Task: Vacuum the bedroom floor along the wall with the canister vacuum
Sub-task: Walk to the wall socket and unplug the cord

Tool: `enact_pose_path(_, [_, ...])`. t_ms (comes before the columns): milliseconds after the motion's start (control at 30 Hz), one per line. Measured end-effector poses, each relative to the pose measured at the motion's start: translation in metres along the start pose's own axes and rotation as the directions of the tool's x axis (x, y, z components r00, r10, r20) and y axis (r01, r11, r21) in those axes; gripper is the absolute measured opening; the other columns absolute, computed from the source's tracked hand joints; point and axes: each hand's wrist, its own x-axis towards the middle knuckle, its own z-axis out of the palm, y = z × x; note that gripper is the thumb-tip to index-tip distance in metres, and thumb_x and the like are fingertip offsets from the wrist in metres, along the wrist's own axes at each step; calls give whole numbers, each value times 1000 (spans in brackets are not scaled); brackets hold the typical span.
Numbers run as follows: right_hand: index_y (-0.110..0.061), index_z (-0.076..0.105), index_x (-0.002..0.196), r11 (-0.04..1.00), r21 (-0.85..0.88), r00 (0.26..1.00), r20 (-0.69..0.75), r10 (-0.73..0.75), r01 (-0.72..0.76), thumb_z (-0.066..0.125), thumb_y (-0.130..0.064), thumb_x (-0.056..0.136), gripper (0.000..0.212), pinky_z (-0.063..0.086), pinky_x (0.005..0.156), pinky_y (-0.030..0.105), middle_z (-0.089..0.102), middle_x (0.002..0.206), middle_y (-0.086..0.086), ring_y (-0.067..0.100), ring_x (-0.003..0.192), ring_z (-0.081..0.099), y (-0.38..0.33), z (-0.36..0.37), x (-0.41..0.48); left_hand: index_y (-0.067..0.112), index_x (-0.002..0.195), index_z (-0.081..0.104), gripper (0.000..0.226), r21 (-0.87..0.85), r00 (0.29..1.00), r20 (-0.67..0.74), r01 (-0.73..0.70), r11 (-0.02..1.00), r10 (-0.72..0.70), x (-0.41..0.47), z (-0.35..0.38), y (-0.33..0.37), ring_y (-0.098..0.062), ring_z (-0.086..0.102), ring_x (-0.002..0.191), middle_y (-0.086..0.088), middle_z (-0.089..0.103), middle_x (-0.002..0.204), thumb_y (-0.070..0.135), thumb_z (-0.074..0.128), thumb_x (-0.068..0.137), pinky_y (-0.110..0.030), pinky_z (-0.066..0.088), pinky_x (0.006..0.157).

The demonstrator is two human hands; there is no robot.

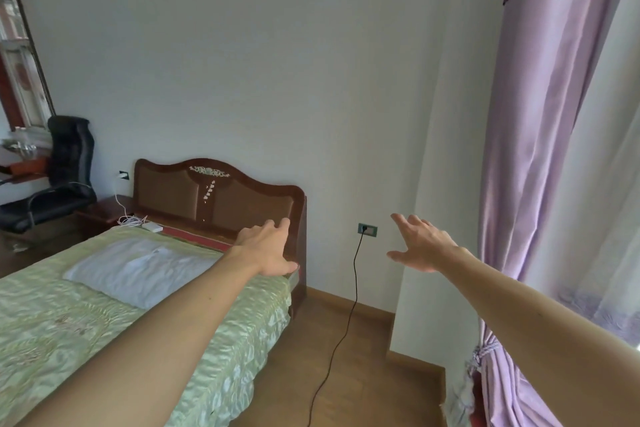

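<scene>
black cord [355, 281] | plugged into wall socket [367, 229] | trails over wooden floor [363, 374]

We can read no text, label, brand, number or sign anywhere in the view. The dark brown carved wooden headboard [214, 198] at centre left carries only a pale ornamental inlay, not letters. The small green-framed wall socket [367, 229] just right of centre is too small for us to make out any marking.

Soft daylight from the curtain [540, 149] side, wide-angle bending at edges.
</scene>
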Motion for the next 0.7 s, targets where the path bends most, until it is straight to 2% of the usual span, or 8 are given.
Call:
enact_pose_path(433, [-21,17,151,989,-77,991,27,132,-129,58,-53,90,80,48,83,42,46,131,8,30,120,48,46,18,119,15,153,18,89,0,989,-6,-146,989,146,190,14,-3,-35,52,127,-13,45,145,57,60,87,-44,42,100])
enact_pose_path(700, [-21,17,152,973,-95,975,61,215,-209,57,-54,91,79,49,88,44,45,133,8,31,123,47,72,33,186,15,153,18,86,40,975,36,-221,974,220,286,26,-12,-33,54,123,-11,47,140,53,59,88,-44,46,99])
